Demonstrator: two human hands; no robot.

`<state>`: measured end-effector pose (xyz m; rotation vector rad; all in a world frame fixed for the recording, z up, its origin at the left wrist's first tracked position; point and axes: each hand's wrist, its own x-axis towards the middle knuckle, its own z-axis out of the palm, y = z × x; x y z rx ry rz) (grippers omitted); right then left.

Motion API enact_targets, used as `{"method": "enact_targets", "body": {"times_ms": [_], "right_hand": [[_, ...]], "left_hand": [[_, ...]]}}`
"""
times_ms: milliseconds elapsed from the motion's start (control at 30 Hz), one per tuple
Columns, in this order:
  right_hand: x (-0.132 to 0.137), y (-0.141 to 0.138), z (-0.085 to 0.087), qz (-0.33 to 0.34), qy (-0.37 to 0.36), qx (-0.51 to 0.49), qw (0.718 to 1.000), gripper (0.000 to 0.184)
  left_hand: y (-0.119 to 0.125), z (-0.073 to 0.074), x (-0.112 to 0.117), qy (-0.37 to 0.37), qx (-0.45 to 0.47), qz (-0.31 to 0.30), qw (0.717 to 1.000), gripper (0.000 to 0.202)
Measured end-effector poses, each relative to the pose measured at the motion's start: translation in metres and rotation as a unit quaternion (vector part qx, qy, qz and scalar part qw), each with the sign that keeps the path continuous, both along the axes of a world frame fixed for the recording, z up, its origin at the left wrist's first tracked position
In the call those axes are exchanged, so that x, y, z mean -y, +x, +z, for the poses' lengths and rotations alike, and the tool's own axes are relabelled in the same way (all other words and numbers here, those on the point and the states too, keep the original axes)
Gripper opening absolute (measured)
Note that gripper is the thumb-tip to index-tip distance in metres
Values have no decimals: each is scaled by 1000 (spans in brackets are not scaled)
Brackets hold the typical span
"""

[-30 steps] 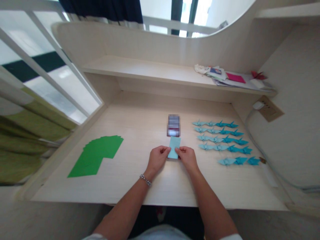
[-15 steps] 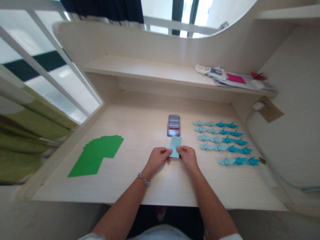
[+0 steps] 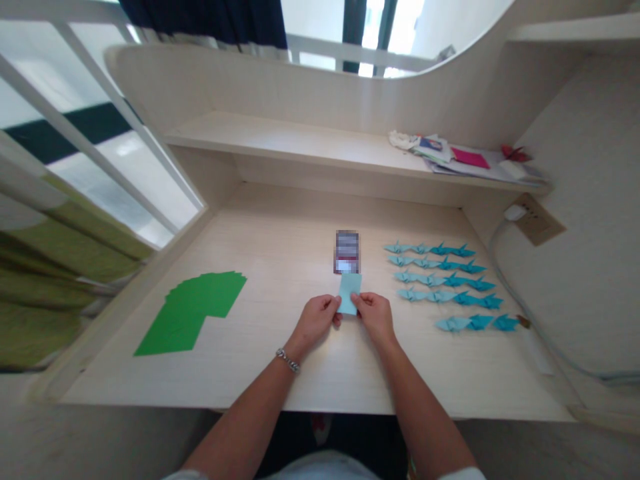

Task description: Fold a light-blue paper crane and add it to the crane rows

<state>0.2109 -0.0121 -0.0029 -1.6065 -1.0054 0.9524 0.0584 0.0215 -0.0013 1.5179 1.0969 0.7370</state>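
Observation:
A light blue rectangle of paper (image 3: 349, 291) is pinched at its lower part between both my hands, above the middle of the desk. My left hand (image 3: 319, 316) is closed on its lower left edge. On the lower right side my right hand (image 3: 374, 315) grips it, the thumb lying on the paper's face. Just beyond the paper's top edge lies a small blurred-out item (image 3: 347, 251), perhaps a phone. To the right, rows of folded blue paper cranes (image 3: 453, 281) run from pale to deeper blue.
Fanned green paper sheets (image 3: 193, 313) lie on the desk (image 3: 270, 220) at left. A shelf (image 3: 295, 139) crosses the back, with papers and a pink packet (image 3: 470, 157) at its right. A cable (image 3: 530, 320) runs down the right side from a wall socket (image 3: 537, 219).
Both hands keep the same hold on the blue paper, which looks very slightly shifted. The whole view has moved a few pixels; nothing else visibly differs.

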Motion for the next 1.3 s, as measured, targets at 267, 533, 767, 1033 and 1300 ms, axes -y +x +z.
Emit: {"method": "enact_targets", "body": {"times_ms": [267, 533, 767, 1033, 1300], "right_hand": [[0, -3, -2, -8, 4, -7, 1000, 39], [-1, -6, -13, 35, -27, -89, 995, 41], [5, -6, -6, 36, -38, -61, 997, 38], [17, -13, -9, 66, -50, -95, 992, 31], [26, -7, 2, 158, -59, -12, 986, 19]], "left_hand": [[0, -2, 0, -21, 17, -16, 1000, 38], [-2, -1, 2, 0, -7, 23, 1000, 39], [-2, 3, -1, -47, 36, 16, 998, 36], [0, -10, -7, -51, 65, 75, 994, 32], [2, 5, -2, -102, 113, 47, 987, 31]]}}
